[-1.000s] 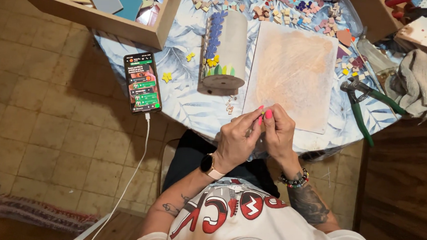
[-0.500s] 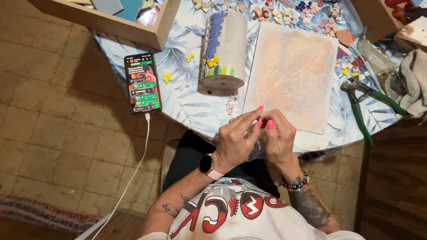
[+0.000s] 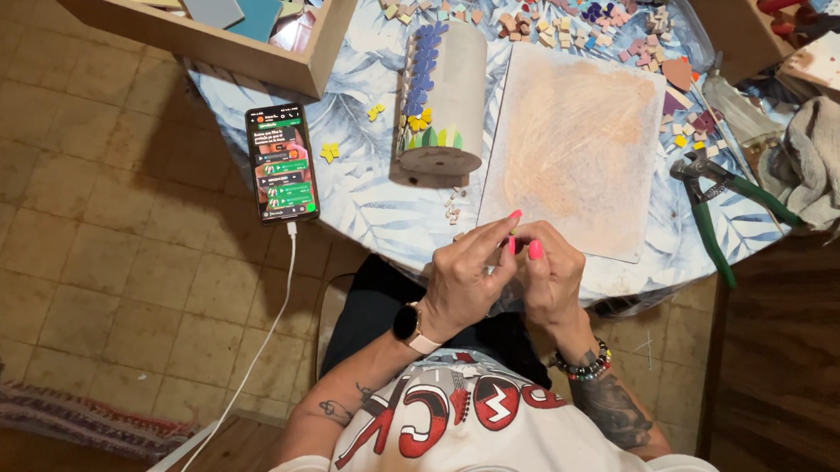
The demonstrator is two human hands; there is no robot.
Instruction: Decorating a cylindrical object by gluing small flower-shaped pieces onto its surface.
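**Asker:** What are your hands doing?

**Me:** My left hand (image 3: 463, 280) and my right hand (image 3: 547, 279) are drawn together at the near edge of the table (image 3: 364, 198). The fingertips of both pinch around something very small. I cannot tell what it is, because my fingers cover it.

**Asker:** Where does the work lie from there?

**Me:** Straight ahead of my hands, touching distance away, lies a flat pale board (image 3: 574, 143). Just left of it lies a grey cylinder (image 3: 441, 100) on its side, partly covered in coloured mosaic pieces. Its long axis runs away from me and its round base faces me. My left hand is the nearer one to it.

**Asker:** Anything else close by?

**Me:** A few tiny tile chips (image 3: 453, 209) lie between the cylinder's base and my left hand. Green-handled nippers (image 3: 713, 202) lie right of the board, nearer my right hand.
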